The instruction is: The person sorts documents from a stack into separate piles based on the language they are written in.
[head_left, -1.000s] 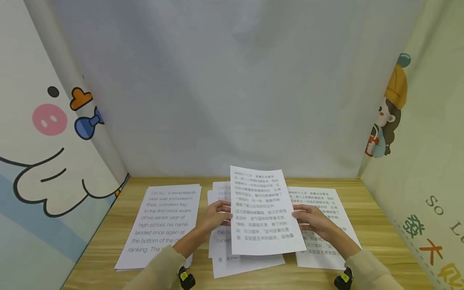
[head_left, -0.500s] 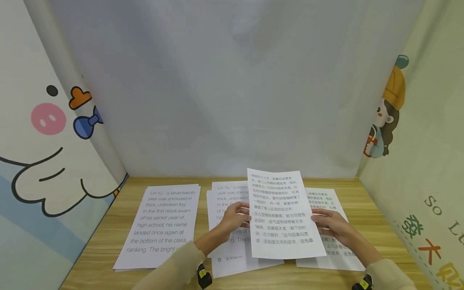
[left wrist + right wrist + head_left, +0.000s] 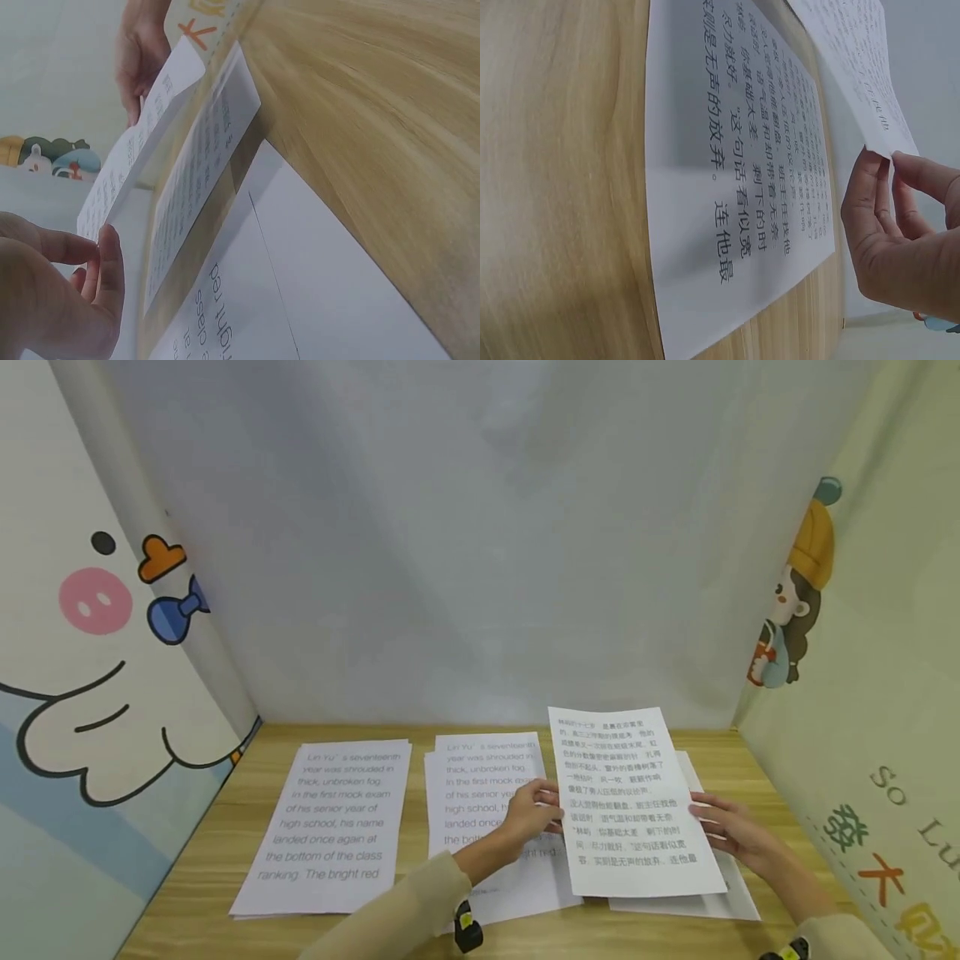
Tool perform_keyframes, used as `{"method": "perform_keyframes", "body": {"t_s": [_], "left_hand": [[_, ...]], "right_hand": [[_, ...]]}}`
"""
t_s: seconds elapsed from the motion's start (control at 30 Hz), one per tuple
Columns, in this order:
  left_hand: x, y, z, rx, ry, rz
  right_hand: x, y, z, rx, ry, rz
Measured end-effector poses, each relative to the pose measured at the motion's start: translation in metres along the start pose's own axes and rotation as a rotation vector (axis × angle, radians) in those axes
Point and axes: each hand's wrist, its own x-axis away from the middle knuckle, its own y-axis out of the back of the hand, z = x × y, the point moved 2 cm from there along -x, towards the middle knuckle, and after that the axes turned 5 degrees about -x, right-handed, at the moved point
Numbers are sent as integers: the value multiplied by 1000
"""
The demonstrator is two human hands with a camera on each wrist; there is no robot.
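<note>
A sheet of paper [image 3: 626,810] printed with Chinese text is held up by both hands, one at each side edge. My left hand [image 3: 531,817] pinches its left edge between thumb and fingers, as the left wrist view also shows. On the opposite edge, my right hand [image 3: 738,835] pinches the paper, thumb and fingertips meeting at the margin in the right wrist view. Below the raised sheet lies another Chinese-printed page [image 3: 727,187] on the table, mostly covered by it in the head view. There is a visible gap between the two in both wrist views.
Two piles of pages with English text lie on the wooden table [image 3: 202,860]: the left pile [image 3: 322,827] and the middle pile [image 3: 480,760], whose sheets are slightly askew. A pale wall [image 3: 480,568] closes the back, with cartoon-printed panels at both sides.
Both hands have carried the Chinese-printed sheet to the right, from over the middle pile to above the right-hand page. More of the middle pile now shows.
</note>
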Motion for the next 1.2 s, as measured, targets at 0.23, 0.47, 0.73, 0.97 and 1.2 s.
{"method": "perform_keyframes", "body": {"t_s": [0.23,0.47,0.73,0.97,1.2], "left_hand": [[-7,-24,-1,23,-5,11],[-12,-46,4,31,-17,29],[-17,-63,15,35,-8,21],[-18,-77,31,53,17,27],[-16,-76,32,41,36,10]], "right_hand": [[9,23,-5,-14,-5,-19],[13,41,-16,-4,-24,-37],[16,53,-26,-22,-45,-86],[16,60,-38,-61,-75,-112],[13,59,-40,-35,-60,-97]]}}
